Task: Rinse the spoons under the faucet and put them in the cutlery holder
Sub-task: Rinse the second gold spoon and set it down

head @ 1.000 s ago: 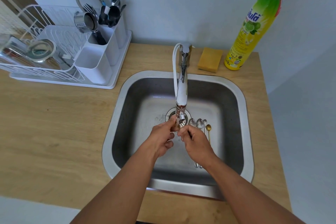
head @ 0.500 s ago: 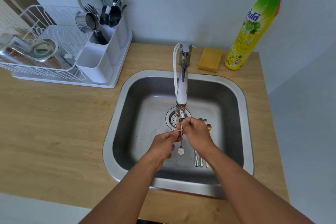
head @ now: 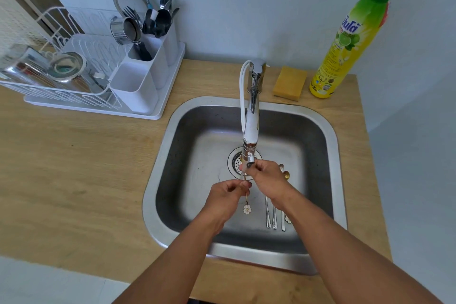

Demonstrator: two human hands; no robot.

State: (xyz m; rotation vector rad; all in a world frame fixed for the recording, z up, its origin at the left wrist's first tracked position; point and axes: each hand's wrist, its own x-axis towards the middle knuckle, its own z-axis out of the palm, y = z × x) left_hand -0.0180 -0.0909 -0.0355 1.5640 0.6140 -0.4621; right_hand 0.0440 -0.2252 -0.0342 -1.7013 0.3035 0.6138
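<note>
Wood counter point(head: 74, 180) fills the frame; steel sink point(head: 338, 205) at 5 o'clock of it; white cutlery holder point(head: 138, 86) way off at 10 o'clock from the sink, well apart; faucet point(head: 251, 116) hangs over the drain. Your left hand point(head: 224, 201) is pinched shut on the gold flower-end spoon point(head: 246, 198), mid-handle; your right hand point(head: 267, 180) is closed round its bowl end right under the spout; can't tell if water runs. Spare spoons point(head: 274, 217) lie on the sink floor at 4 o'clock of the drain. Rub the bowl with right fingertips while rotating; keep the pinch firm, handle is thin and wet; shake off before carrying left.
</note>
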